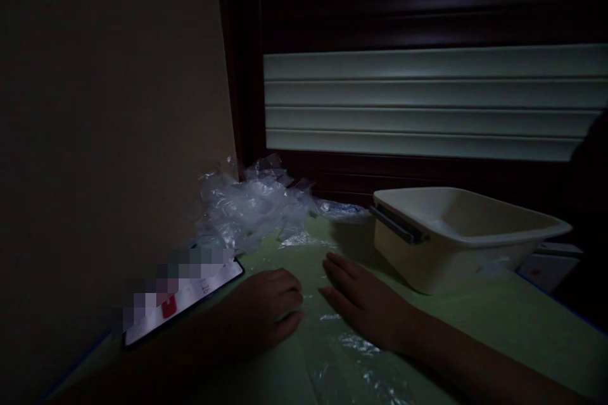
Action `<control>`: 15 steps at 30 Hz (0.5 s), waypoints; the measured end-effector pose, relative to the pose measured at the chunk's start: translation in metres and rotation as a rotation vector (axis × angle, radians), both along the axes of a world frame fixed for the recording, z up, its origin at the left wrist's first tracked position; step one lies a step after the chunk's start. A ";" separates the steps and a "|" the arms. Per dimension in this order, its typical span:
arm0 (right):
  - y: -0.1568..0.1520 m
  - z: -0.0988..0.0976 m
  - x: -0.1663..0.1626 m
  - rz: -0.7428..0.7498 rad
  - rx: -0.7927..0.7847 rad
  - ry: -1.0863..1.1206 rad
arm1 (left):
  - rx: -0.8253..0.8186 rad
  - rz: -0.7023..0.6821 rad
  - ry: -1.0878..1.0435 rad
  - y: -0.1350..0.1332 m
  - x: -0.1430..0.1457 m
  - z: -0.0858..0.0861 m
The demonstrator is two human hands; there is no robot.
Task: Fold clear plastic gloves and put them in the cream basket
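Note:
My left hand (273, 307) rests low over the light green tabletop (475, 342), fingers loosely bent and a gap between thumb and fingers. Nothing shows in it. Across from it, my right hand (363, 300) lies with its fingers stretched out, pointing toward the middle. Clear plastic film (361, 348) lies flat in front of me, its upper part beside and partly under my right hand. I cannot tell whether either hand touches the film. Just left of my left hand is a lit phone (194, 297), partly blurred out.
Behind my hands a crumpled heap of clear plastic bags (256, 205) leans by the wall. A cream plastic bin (427, 259) with a dark handle stands at the right. A whitish box (551, 266) is partly hidden behind it. A dark wooden panel with pale slats (418, 101) closes the back.

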State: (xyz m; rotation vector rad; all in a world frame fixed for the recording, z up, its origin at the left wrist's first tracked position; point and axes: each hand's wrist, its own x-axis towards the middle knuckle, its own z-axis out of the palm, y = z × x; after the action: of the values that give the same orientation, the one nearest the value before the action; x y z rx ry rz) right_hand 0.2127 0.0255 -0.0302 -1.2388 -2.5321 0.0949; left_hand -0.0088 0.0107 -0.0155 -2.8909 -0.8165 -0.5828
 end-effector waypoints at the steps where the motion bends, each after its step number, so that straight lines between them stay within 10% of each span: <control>1: -0.001 0.002 0.002 0.004 0.019 0.019 | -0.009 -0.004 0.009 -0.001 0.000 0.002; 8: -0.029 0.035 0.014 0.258 0.300 0.108 | -0.037 -0.037 -0.024 -0.001 0.003 0.002; 15: -0.065 0.055 -0.006 0.381 -0.062 -0.076 | 0.078 -0.068 -0.026 0.001 0.003 -0.003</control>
State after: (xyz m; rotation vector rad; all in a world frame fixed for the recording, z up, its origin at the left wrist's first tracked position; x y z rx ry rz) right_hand 0.2063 -0.0396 0.0250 -0.7771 -2.8210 0.2173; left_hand -0.0057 0.0120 -0.0187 -2.8550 -0.6841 -0.6459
